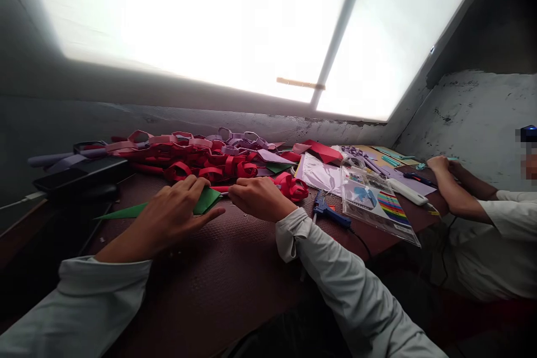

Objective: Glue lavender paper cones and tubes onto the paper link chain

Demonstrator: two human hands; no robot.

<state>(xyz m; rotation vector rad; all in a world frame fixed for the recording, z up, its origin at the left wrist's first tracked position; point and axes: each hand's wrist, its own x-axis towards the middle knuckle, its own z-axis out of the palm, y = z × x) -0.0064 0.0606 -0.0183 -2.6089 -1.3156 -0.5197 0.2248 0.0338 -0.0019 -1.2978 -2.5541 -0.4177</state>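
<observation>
Green paper (205, 200) lies on the brown worktop (218, 268) in the head view, the only view I have, with a long tapering point running out to the left past the wrist. From my distant seat I see the left hand (170, 210) laid over it: fingers bent across the far side, thumb spread away along the near edge, and the paper showing in the gap. The right hand (262, 197) is just beside the paper's right end, fingers curled in and bunched; I cannot tell whether they pinch the corner or something thin and pale next to it.

To handle this sheet well, I would let the left palm bear down flat and evenly, so the layers at the right end stay lined up, and have the right fingertips work the edge lightly. Thin paper probably creases at a careless tug, so small, steady pressure seems best. I would also keep the knuckles clear of the red paper chains (205, 159) heaped right behind, since a snag could crush loops, and mind the blue glue gun (331, 212), near the right sleeve (293, 229), in case its nozzle is hot.
</observation>
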